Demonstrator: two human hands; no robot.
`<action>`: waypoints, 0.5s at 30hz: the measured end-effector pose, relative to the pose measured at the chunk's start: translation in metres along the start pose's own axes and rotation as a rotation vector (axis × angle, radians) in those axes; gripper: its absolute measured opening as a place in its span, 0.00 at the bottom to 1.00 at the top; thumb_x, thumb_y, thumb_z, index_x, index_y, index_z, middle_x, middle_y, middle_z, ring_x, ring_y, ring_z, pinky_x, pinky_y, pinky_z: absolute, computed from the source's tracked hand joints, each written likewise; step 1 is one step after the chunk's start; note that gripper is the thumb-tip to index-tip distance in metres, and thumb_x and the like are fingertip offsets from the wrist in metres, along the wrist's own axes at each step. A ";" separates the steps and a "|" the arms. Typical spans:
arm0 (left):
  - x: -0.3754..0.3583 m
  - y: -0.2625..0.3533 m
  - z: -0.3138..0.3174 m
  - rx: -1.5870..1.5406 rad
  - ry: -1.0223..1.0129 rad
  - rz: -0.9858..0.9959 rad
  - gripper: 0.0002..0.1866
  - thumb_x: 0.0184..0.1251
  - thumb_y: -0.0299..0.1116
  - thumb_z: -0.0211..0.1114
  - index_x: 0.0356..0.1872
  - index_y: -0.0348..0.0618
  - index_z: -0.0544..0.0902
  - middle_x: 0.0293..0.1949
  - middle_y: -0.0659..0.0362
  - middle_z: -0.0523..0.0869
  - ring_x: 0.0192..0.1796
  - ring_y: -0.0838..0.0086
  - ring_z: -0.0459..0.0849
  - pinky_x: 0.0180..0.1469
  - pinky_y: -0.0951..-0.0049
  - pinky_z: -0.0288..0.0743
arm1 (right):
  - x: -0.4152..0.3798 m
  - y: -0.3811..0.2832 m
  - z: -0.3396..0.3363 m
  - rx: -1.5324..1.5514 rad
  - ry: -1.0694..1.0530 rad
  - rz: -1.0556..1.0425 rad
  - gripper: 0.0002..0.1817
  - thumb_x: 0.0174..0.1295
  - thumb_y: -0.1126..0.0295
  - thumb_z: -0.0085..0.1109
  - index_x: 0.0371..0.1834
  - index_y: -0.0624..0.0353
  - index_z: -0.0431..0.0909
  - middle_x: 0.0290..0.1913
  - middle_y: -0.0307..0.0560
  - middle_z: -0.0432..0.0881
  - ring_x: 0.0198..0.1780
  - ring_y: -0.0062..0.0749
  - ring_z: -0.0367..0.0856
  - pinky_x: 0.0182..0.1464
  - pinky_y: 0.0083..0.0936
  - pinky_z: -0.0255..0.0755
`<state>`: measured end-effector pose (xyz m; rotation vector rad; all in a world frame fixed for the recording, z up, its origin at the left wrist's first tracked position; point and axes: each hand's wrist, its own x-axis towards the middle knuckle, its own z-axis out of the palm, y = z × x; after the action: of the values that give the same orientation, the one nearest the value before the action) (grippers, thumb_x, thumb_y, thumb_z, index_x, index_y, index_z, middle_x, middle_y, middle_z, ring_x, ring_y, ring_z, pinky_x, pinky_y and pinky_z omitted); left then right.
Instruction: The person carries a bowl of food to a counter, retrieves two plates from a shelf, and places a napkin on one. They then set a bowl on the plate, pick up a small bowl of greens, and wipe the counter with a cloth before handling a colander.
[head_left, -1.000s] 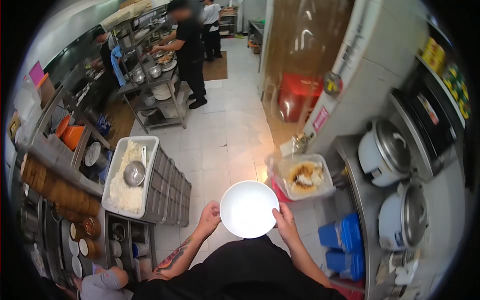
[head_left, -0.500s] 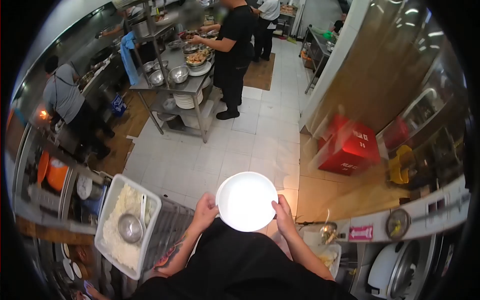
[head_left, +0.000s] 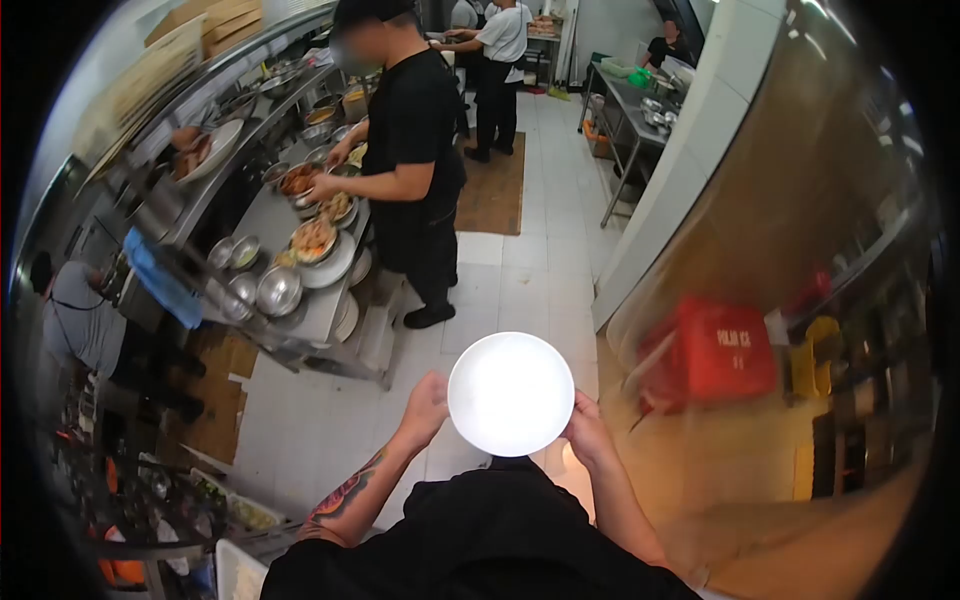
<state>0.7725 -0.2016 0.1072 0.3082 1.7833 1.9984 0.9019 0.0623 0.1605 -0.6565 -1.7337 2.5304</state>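
A round white plate (head_left: 511, 394) is held level in front of my black clothing. My left hand (head_left: 430, 401) grips its left edge, and my right hand (head_left: 585, 425) grips the lower right edge. The fingers of both hands are partly hidden at or under the rim. The plate's surface is bright white, with no food visible on it.
Left ahead, a person in black (head_left: 412, 160) stands at a steel table with metal bowls (head_left: 279, 290) and food. A red box (head_left: 722, 350) is on the right behind a clear curtain. Another steel table (head_left: 630, 112) stands farther back. A white tub (head_left: 240, 572) is at lower left.
The view has moved forward: the steel table and person in black appear nearer, and the rice tub has slid mostly out of view. The plate stays between both hands.
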 end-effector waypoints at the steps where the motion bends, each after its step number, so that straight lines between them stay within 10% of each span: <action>1: 0.030 0.002 0.008 -0.007 0.008 -0.002 0.14 0.55 0.21 0.68 0.40 0.41 0.74 0.38 0.61 0.81 0.46 0.76 0.80 0.49 0.73 0.74 | 0.028 -0.015 -0.008 -0.048 -0.029 0.012 0.19 0.72 0.66 0.50 0.63 0.61 0.72 0.52 0.45 0.83 0.44 0.29 0.85 0.41 0.28 0.83; 15: 0.454 0.060 0.061 -0.088 0.045 0.006 0.10 0.59 0.22 0.65 0.40 0.40 0.74 0.34 0.62 0.82 0.37 0.80 0.80 0.39 0.79 0.73 | 0.434 -0.195 -0.098 -0.162 -0.075 -0.098 0.19 0.68 0.75 0.53 0.62 0.63 0.72 0.48 0.44 0.84 0.44 0.26 0.85 0.41 0.24 0.81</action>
<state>0.3903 0.0585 0.1184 0.2432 1.7168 2.0962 0.4951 0.3271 0.1594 -0.4733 -1.9597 2.3981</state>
